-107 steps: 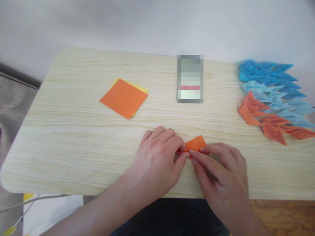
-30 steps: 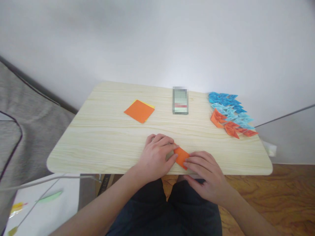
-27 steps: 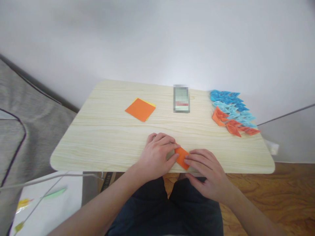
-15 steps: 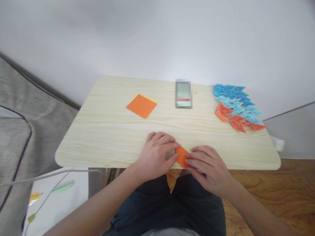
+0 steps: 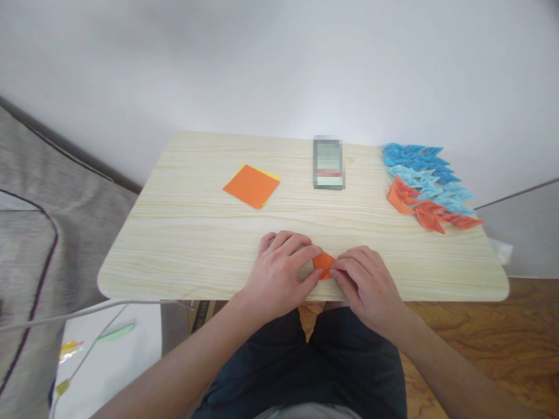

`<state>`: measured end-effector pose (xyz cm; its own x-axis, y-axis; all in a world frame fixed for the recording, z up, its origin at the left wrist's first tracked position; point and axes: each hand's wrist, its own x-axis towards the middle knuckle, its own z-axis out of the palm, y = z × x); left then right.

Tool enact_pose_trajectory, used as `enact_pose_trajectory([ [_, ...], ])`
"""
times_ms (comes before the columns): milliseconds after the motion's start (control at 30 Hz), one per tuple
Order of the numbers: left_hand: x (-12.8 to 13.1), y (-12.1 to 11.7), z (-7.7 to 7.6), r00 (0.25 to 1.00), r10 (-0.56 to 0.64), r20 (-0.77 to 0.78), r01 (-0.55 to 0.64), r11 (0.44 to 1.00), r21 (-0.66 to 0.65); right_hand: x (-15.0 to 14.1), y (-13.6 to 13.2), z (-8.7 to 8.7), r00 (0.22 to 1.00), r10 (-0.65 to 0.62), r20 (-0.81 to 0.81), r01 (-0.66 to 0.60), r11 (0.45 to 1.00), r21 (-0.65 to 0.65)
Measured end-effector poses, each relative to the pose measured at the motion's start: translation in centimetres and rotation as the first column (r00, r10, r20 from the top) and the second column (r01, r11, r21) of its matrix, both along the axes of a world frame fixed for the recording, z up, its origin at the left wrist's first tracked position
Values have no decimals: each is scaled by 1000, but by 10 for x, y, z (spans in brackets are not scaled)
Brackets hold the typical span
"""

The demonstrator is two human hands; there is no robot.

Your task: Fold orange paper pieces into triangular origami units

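Note:
Close to the table's front edge lies a small folded piece of orange origami paper [image 5: 323, 263]. My left hand [image 5: 283, 270] grips its left side, thumb and index finger closed on it. At its right corner my right hand [image 5: 369, 284] pinches the paper between thumb and fingertips. Fingers cover parts of the folds, so the exact shape cannot be made out. Farther back on the left rests a stack of square paper sheets [image 5: 252, 187], orange on top with yellow showing beneath.
Folded paper pieces stand in rows at the back right: dark blue [image 5: 413, 156], light blue [image 5: 430, 185] and orange [image 5: 430, 215]. A blurred phone [image 5: 329, 163] lies at the back middle of the wooden table [image 5: 187, 233]. A cable [image 5: 109, 308] runs below the left edge.
The orange paper has turned and now shows a smaller, pointed shape. My right hand has moved slightly up, its fingers drawn together into a pinch. My left hand stays nearly in place.

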<state>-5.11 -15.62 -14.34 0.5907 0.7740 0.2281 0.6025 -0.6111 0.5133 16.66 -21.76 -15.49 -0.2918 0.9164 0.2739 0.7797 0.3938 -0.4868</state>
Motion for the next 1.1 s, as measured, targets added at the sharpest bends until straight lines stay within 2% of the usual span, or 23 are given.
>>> enact_pose_trajectory([
  [267,-4,-2,0,994,-109,0,109,994,1,-15,1,-2,978,-170,122,170,985,9],
  [567,-1,-8,0,999,-40,15,40,999,-29,-31,-6,-5,921,-368,128,364,930,47],
  [733,3,-11,0,1000,3,24,-2,1000,-28,-32,-8,-6,907,-417,58,415,909,47],
  [900,4,-12,0,1000,26,12,-25,999,-32,-27,-10,-7,913,-407,-32,408,913,5],
  [1100,2,-12,-2,999,33,8,-33,999,-20,-28,-10,-9,900,-435,-21,435,900,9],
])
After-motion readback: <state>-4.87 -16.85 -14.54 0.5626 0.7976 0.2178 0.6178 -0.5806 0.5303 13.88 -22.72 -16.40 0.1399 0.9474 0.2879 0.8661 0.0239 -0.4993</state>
